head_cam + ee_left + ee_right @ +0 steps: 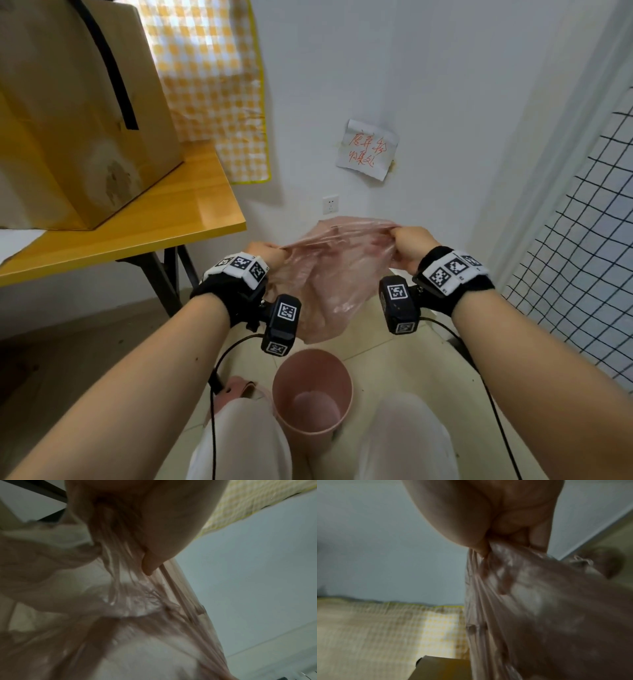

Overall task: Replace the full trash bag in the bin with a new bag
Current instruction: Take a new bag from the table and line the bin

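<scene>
A thin, see-through pink trash bag (329, 274) hangs in the air between my two hands, above the bin. My left hand (265, 251) grips the bag's left edge in a fist, and my right hand (409, 240) grips the right edge the same way, so the top is stretched between them. Close up, the bunched film (120, 563) runs out of my left fist, and bunched film (505, 574) trails from my right fist. The pink round bin (312, 390) stands on the floor between my knees, with no bag inside.
A yellow-topped table (137, 236) with a large cardboard box (75, 113) stands to the left. A checked cloth (219, 89) hangs on the white wall, with a paper note (367, 149) and a socket (330, 204). A wire grid (575, 260) closes the right side. Something pink (239, 385) lies left of the bin.
</scene>
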